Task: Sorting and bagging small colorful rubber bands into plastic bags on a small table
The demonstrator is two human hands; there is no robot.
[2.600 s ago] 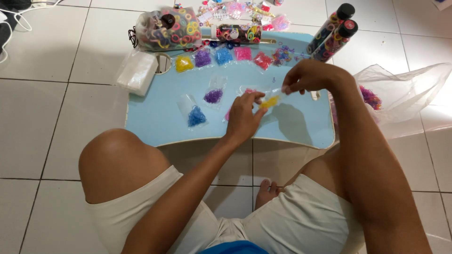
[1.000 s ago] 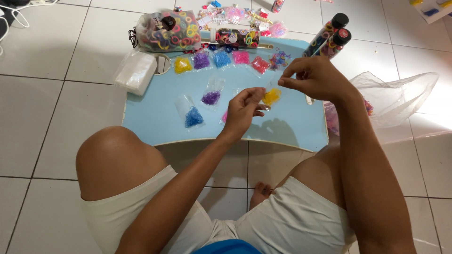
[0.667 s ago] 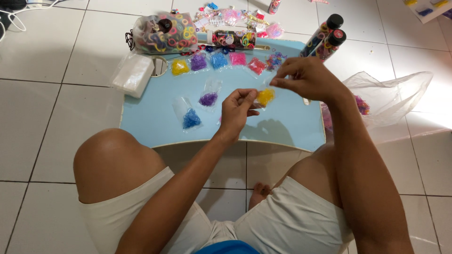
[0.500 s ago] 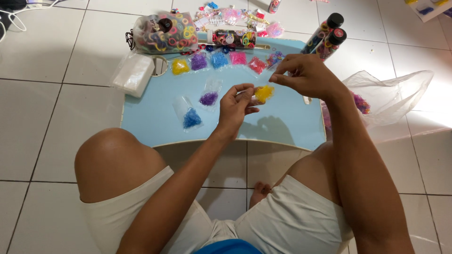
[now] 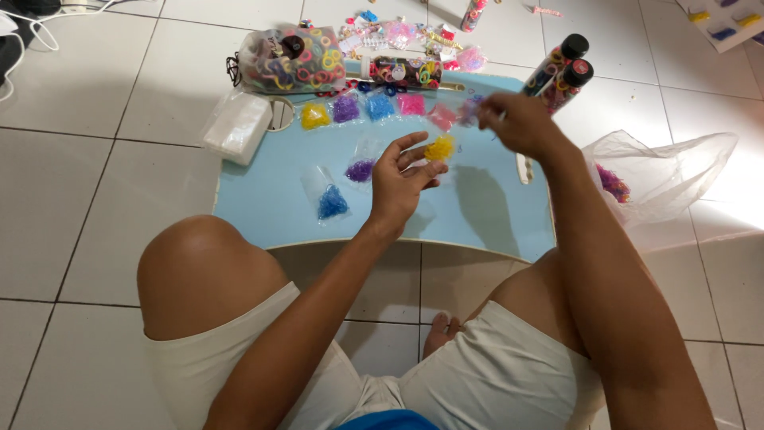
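Right hand (image 5: 519, 121) risen from yellow bag (image 5: 439, 148), fingers pinched, contents unclear, left hand (image 5: 400, 181) fingers loosely spread beside bag

1. The right hand (image 5: 521, 121) is motion-blurred; what its fingers pinch cannot be told.
2. The right hand covers part of a small bag (image 5: 469, 107) behind it.
3. The contents of the clear plastic bag (image 5: 664, 171) show only as a blurred purple patch.
4. The white card (image 5: 726, 20) is cut off by the top-right corner.
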